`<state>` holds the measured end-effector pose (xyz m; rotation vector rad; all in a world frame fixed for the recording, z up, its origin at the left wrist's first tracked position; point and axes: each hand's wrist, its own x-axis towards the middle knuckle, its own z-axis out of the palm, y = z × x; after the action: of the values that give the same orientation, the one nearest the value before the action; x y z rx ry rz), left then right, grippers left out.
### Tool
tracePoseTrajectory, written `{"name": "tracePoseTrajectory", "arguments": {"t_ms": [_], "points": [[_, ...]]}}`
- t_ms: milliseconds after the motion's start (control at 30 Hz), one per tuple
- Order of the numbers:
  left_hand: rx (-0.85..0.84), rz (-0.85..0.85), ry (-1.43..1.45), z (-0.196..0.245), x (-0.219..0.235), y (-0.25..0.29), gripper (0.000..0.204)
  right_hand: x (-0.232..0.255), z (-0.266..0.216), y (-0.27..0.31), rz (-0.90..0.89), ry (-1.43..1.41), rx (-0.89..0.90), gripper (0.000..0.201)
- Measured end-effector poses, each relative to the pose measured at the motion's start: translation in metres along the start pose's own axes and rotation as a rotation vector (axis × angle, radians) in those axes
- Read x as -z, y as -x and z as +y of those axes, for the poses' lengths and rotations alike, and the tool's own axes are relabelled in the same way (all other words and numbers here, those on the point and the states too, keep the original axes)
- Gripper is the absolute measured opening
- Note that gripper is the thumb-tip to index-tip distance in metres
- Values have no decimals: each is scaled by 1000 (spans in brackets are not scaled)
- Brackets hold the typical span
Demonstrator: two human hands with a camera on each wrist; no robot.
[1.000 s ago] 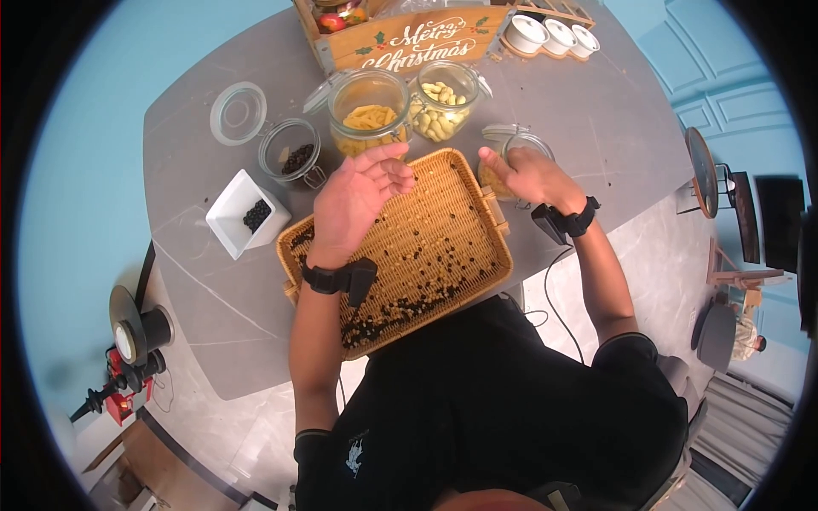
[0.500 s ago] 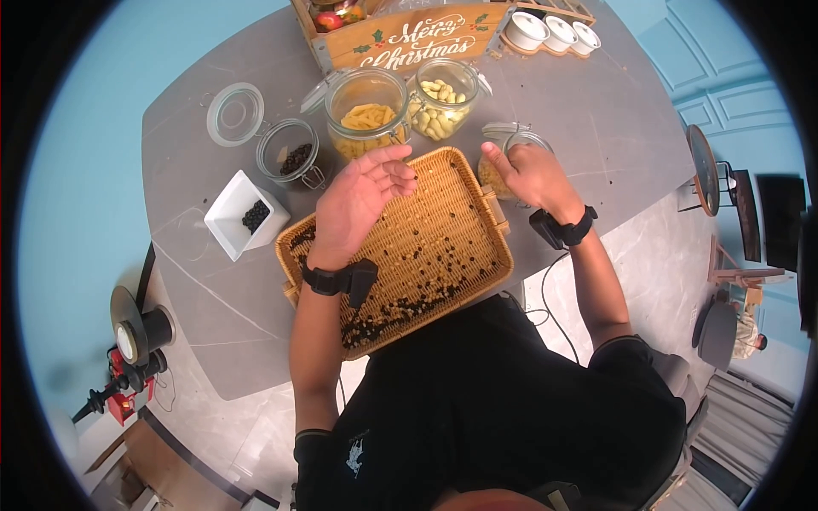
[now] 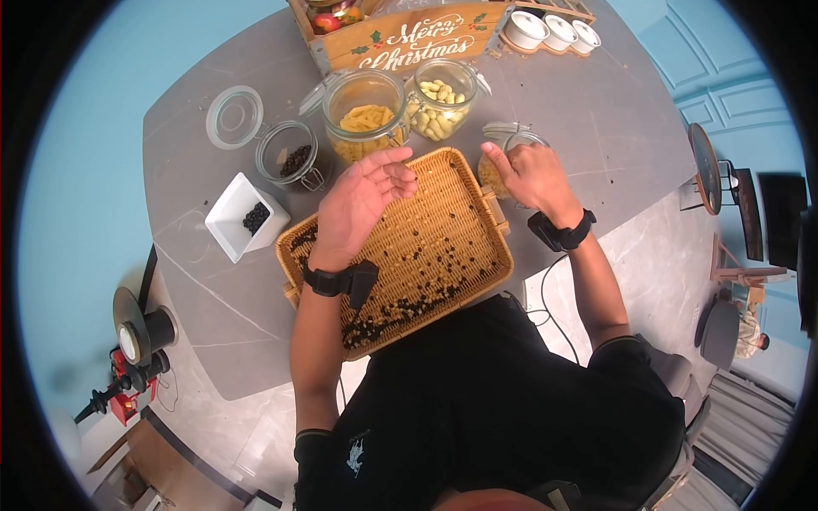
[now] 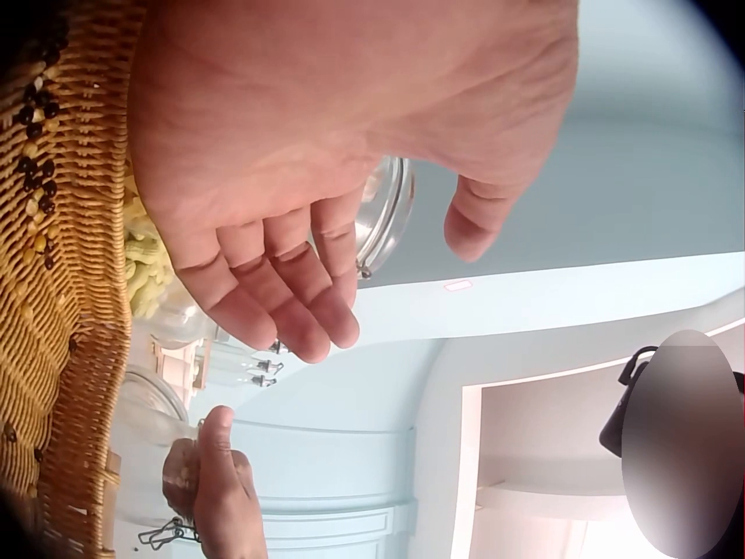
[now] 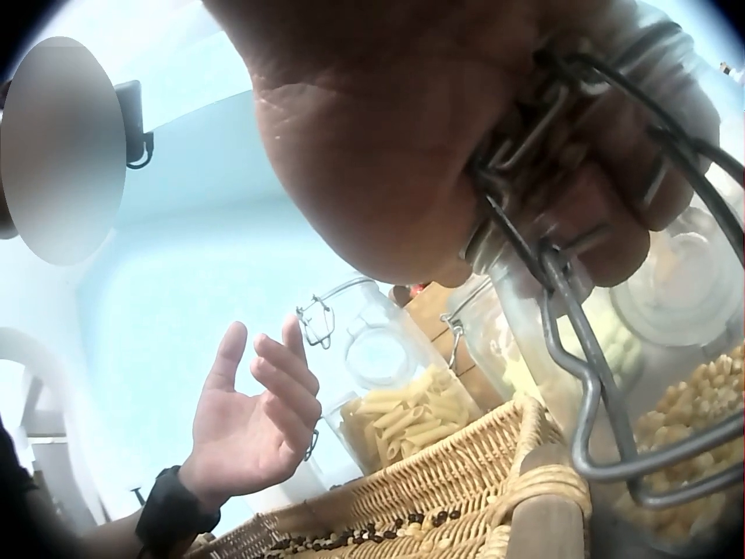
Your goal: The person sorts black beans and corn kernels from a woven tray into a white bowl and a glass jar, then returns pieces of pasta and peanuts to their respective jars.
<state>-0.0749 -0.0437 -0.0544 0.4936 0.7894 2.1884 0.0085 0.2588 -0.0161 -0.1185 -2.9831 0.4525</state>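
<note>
My left hand point(image 3: 349, 209) is held palm up above the wicker basket point(image 3: 473, 247), its fingers slightly bent and nothing in it. Black beans and yellow corn kernels lie scattered in the basket, thickest along the near side. My right hand point(image 3: 538, 179) is at the mouth of a clip-top glass jar point(image 3: 492, 177) beyond the basket's right handle. Its fingers curl over the rim and the thumb sticks out. In the right wrist view the wire clasp point(image 5: 588, 384) crosses in front of those fingers, and corn kernels point(image 5: 699, 408) fill the jar's lower part.
Behind the basket stand a jar of penne pasta point(image 3: 366, 119) and a jar of peanuts point(image 3: 439, 106). To the left are a jar of dark beans point(image 3: 290, 157) and a white bowl point(image 3: 230, 217) with black beans. A wooden crate point(image 3: 417, 47) and several white lidded pots point(image 3: 558, 36) stand farther back.
My right hand has shifted very slightly at the jar's mouth. The left hand stays almost still above the basket, and the jars and bowl keep their places.
</note>
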Motion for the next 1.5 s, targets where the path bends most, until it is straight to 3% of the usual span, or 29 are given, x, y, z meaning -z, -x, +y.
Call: {"name": "tracePoseTrajectory", "arguments": {"t_ms": [167, 467, 567, 767, 1067, 1200, 1267, 1367, 1500], "points": [[20, 34, -31, 1, -2, 0, 76, -6, 2, -1, 90, 61, 62, 76], [30, 49, -34, 0, 0, 1, 74, -6, -1, 3, 123, 90, 9, 73], [27, 57, -38, -1, -1, 0, 73, -8, -3, 4, 221, 151, 12, 69], [23, 41, -41, -1, 2, 0, 73, -12, 0, 3, 338, 1, 32, 60], [26, 51, -51, 0, 0, 1, 72, 5, 3, -4, 325, -120, 6, 50], [25, 49, -59, 0, -1, 1, 71, 25, 5, -8, 281, -266, -117, 48], [17, 58, -60, 0, -1, 2, 71, 39, -18, 0, 230, -405, -195, 48], [15, 42, -48, -1, 1, 1, 70, 27, -39, 14, 108, -615, -113, 41], [-4, 17, 21, -1, 2, 1, 58, 17, -83, 22, 36, -624, 114, 26]]}}
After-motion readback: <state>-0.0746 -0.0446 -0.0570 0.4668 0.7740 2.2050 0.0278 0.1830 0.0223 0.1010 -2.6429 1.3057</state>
